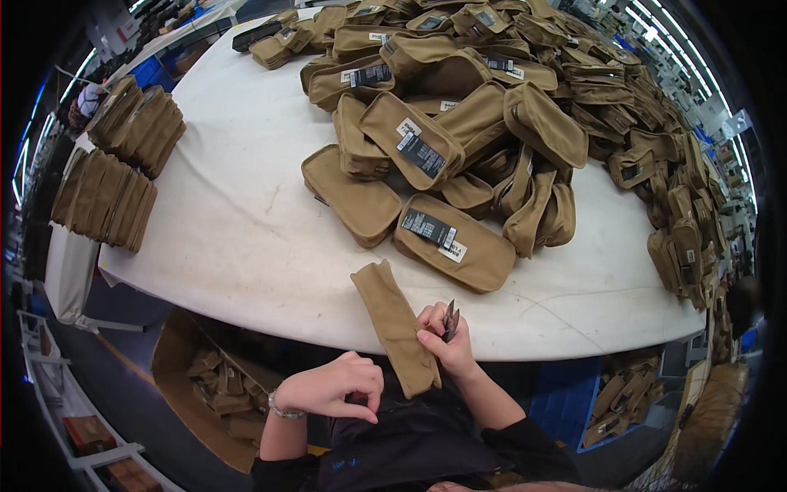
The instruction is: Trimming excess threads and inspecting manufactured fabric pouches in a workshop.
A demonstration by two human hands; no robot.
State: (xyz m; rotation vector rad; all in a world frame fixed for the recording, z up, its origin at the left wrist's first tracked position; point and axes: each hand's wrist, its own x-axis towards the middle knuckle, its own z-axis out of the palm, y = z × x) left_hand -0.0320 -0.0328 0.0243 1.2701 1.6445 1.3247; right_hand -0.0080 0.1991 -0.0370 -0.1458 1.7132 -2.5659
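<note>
A tan fabric pouch point(393, 328) stands on edge, its narrow side up, at the near table edge in front of my body. My right hand point(449, 338) grips its right side with the thumb. Dark thread snips point(451, 318) sit in the same hand, blades pointing up and away. To the left of the pouch is my left hand point(338, 385), apart from it, fingers curled in toward the thumb. Whether anything small lies between those fingertips is hidden. Just beyond, another tan pouch point(479, 258) with a black tag and white label lies flat.
A large heap of tan pouches point(467, 70) covers the table's far and right parts. Neat stacks of pouches point(106, 197) stand at the left edge of the white table point(238, 221). Below are a cardboard box point(172, 361) and a blue bin point(561, 402), both holding pouches.
</note>
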